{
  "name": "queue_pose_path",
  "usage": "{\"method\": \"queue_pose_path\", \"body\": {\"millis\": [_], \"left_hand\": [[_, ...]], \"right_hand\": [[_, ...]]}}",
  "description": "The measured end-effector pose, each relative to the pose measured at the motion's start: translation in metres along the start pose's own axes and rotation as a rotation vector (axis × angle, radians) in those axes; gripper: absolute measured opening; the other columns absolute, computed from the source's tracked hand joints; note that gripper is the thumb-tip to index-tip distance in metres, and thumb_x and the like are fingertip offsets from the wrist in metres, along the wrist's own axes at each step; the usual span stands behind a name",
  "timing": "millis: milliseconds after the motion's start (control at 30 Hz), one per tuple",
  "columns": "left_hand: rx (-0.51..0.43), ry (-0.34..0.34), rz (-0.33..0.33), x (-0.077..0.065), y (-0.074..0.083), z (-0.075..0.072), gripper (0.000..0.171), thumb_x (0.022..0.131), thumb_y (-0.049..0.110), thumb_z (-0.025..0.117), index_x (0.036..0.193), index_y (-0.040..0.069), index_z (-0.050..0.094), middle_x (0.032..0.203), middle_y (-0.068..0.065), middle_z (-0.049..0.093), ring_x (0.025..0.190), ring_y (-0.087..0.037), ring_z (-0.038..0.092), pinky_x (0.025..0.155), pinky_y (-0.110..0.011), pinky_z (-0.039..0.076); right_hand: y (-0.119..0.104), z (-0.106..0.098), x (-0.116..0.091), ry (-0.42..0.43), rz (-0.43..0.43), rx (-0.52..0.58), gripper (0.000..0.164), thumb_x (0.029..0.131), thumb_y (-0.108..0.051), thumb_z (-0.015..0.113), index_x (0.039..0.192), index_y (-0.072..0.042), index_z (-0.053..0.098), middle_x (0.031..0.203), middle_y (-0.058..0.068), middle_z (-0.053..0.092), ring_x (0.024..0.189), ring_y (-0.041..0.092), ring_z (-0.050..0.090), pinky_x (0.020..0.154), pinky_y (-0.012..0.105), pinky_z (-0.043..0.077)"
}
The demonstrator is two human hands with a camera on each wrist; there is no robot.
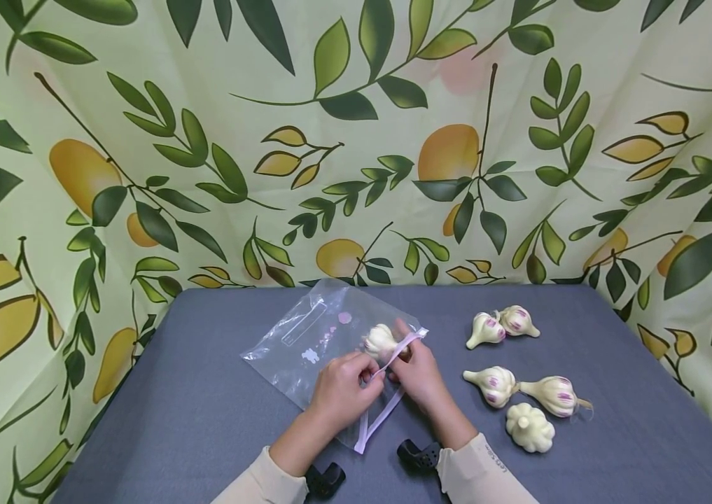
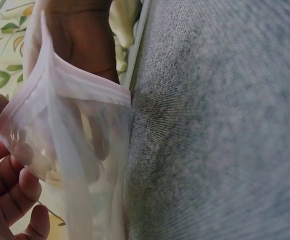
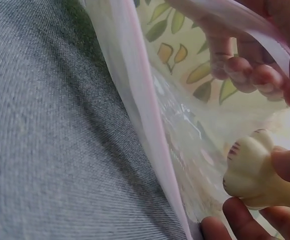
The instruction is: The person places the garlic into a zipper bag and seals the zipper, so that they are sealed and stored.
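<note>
A clear zip bag point(image 1: 292, 350) with a pink-edged mouth lies on the table, its mouth towards me. My left hand point(image 1: 346, 388) pinches one lip of that mouth and lifts it away from the other. Reaching into the opening, my right hand point(image 1: 420, 374) grips a garlic bulb point(image 3: 250, 172) between thumb and fingers. The bulb's rounded, purple-streaked end points into the bag. In the left wrist view the pink zip strip point(image 2: 92, 80) arches over the right hand, and the bulb shows only faintly through the plastic.
Two garlic bulbs point(image 1: 486, 329) touch at the back right of the grey table point(image 1: 204, 413). Nearer me on the right lie three more, one garlic bulb point(image 1: 530, 427) with its stem facing up. Black wrist mounts point(image 1: 325, 480) sit under both forearms. A leaf-patterned cloth point(image 1: 356, 175) hangs behind.
</note>
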State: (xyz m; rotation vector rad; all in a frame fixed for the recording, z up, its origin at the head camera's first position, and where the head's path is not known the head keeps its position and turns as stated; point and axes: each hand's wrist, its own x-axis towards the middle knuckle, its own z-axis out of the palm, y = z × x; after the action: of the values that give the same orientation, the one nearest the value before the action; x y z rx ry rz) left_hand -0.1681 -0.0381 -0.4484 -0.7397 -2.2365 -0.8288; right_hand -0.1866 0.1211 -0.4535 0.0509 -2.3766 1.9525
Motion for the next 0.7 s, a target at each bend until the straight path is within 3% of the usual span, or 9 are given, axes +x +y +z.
{"method": "queue_pose_path", "body": {"millis": [133, 233, 333, 400, 500, 600, 700], "left_hand": [[-0.001, -0.004, -0.006, 0.0, 0.001, -0.001, 0.02, 0.07, 0.014, 0.077, 0.068, 0.02, 0.059, 0.062, 0.011, 0.052, 0.055, 0.0, 0.041, 0.05, -0.013, 0.031], [-0.003, -0.001, 0.0, 0.001, 0.002, -0.002, 0.019, 0.07, 0.014, 0.076, 0.067, 0.021, 0.059, 0.062, 0.011, 0.052, 0.055, 0.0, 0.041, 0.05, -0.015, 0.032], [-0.011, 0.003, 0.011, 0.001, 0.004, -0.002, 0.018, 0.07, 0.015, 0.075, 0.068, 0.021, 0.059, 0.062, 0.011, 0.052, 0.055, 0.0, 0.043, 0.051, -0.016, 0.034], [-0.015, 0.007, 0.022, 0.002, 0.005, -0.003, 0.017, 0.071, 0.015, 0.075, 0.068, 0.021, 0.059, 0.062, 0.011, 0.052, 0.055, 0.0, 0.043, 0.052, -0.017, 0.035], [-0.01, 0.013, 0.041, 0.003, 0.005, -0.002, 0.018, 0.07, 0.015, 0.074, 0.067, 0.021, 0.058, 0.062, 0.011, 0.052, 0.055, -0.001, 0.044, 0.053, -0.018, 0.035], [-0.004, 0.024, 0.069, 0.003, 0.005, -0.001, 0.018, 0.071, 0.015, 0.074, 0.067, 0.021, 0.057, 0.061, 0.011, 0.051, 0.055, -0.002, 0.045, 0.054, -0.019, 0.036], [-0.009, 0.036, 0.095, 0.003, 0.005, 0.0, 0.017, 0.071, 0.015, 0.073, 0.066, 0.02, 0.057, 0.061, 0.01, 0.05, 0.056, -0.003, 0.045, 0.055, -0.02, 0.038]], "right_hand": [[0.004, 0.0, 0.002, 0.007, -0.022, -0.149, 0.06, 0.087, -0.008, 0.072, 0.143, -0.007, 0.051, 0.104, 0.018, 0.07, 0.063, 0.011, 0.058, 0.055, 0.022, 0.051], [0.007, 0.001, 0.003, 0.013, -0.051, -0.265, 0.05, 0.084, -0.006, 0.071, 0.133, -0.006, 0.06, 0.072, 0.006, 0.063, 0.056, 0.009, 0.053, 0.052, 0.021, 0.045], [0.007, 0.003, 0.002, 0.011, -0.069, -0.279, 0.048, 0.079, 0.002, 0.068, 0.127, -0.004, 0.065, 0.064, 0.001, 0.059, 0.053, 0.009, 0.05, 0.049, 0.021, 0.042], [0.006, 0.005, 0.001, 0.016, -0.072, -0.269, 0.048, 0.076, 0.004, 0.067, 0.123, -0.003, 0.067, 0.069, 0.006, 0.065, 0.057, 0.011, 0.053, 0.052, 0.022, 0.043], [0.005, 0.008, -0.001, 0.025, -0.07, -0.259, 0.045, 0.075, 0.003, 0.069, 0.12, -0.004, 0.069, 0.092, 0.011, 0.074, 0.075, 0.016, 0.063, 0.066, 0.026, 0.051], [0.005, 0.012, -0.004, 0.001, -0.076, -0.212, 0.044, 0.077, 0.002, 0.069, 0.12, -0.003, 0.069, 0.114, 0.014, 0.072, 0.099, 0.023, 0.064, 0.087, 0.032, 0.052], [0.004, 0.016, -0.006, -0.077, -0.087, -0.117, 0.045, 0.082, 0.003, 0.066, 0.126, -0.002, 0.065, 0.121, 0.017, 0.068, 0.112, 0.025, 0.061, 0.096, 0.031, 0.048]]}}
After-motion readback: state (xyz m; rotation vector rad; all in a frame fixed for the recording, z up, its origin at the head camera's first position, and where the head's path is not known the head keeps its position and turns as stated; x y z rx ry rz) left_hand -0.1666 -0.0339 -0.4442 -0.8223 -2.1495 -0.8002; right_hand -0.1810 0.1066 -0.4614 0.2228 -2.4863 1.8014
